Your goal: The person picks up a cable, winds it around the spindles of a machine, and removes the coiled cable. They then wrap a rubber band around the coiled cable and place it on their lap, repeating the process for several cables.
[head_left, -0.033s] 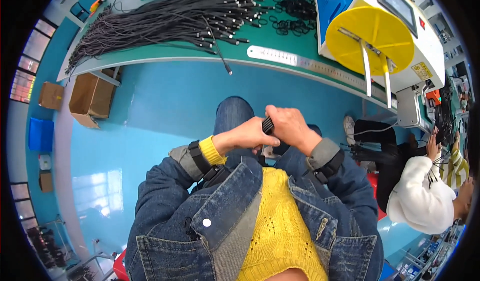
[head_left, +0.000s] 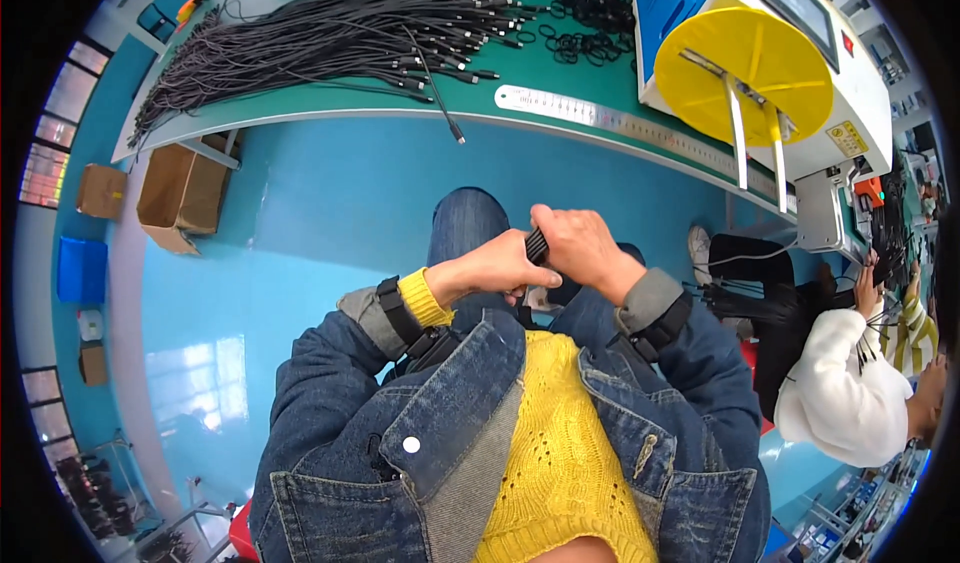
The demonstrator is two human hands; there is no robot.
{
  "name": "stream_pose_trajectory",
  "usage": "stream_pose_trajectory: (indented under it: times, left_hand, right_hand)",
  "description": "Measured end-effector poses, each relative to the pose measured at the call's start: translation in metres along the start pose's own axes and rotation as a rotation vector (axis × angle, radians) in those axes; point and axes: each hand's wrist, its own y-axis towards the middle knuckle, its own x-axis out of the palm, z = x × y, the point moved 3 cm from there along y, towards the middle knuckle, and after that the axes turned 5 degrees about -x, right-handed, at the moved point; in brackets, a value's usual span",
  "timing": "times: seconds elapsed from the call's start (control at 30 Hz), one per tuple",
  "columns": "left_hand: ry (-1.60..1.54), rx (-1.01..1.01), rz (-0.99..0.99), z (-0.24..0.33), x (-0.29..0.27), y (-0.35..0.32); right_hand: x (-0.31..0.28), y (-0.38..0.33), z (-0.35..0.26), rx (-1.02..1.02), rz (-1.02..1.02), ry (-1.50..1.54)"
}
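Note:
In front of my knees, both hands grip a small coiled bundle of black cable, its parallel strands showing between them. My left hand is closed around its lower left side, thumb pointing right. My right hand wraps over it from the right, fingers curled. Most of the bundle is hidden by my palms and fingers.
On the green bench ahead lie a heap of black cables, black loops and a steel ruler. One cable end hangs over the edge. At right stand a machine with a yellow disc and a co-worker in white.

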Motion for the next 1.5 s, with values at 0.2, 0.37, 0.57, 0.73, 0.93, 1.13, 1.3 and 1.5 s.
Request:
stream_pose_trajectory:
  times: [0.2,0.37,0.57,0.73,0.93,1.13,1.3,1.5]
  left_hand:
    - [-0.039,-0.118,-0.097,0.004,-0.008,0.006]
    - [-0.228,-0.052,-0.189,-0.016,-0.020,0.015]
    - [-0.349,0.176,-0.280,-0.013,-0.018,0.012]
    - [-0.707,0.101,-0.478,-0.015,-0.018,0.014]
    - [-0.493,-0.035,-0.332,0.003,-0.019,0.021]
    - [-0.419,-0.071,-0.220,0.008,-0.016,0.010]
    - [-0.493,0.039,-0.109,0.033,-0.038,0.006]
    - [-0.645,0.245,0.033,0.078,-0.051,-0.012]
  right_hand:
    - [-0.002,0.004,0.004,-0.057,-0.057,-0.017]
    - [-0.004,0.012,0.005,-0.030,-0.098,0.301]
    - [-0.001,0.016,0.009,0.084,-0.116,0.570]
    - [-0.010,0.021,0.010,0.054,-0.185,0.465]
    - [-0.018,0.026,0.030,0.003,-0.203,0.479]
    - [-0.022,0.027,0.016,0.047,-0.164,0.528]
    - [-0.079,0.062,0.033,0.117,-0.276,0.634]
    - [-0.102,0.119,0.121,0.153,0.488,-0.090]
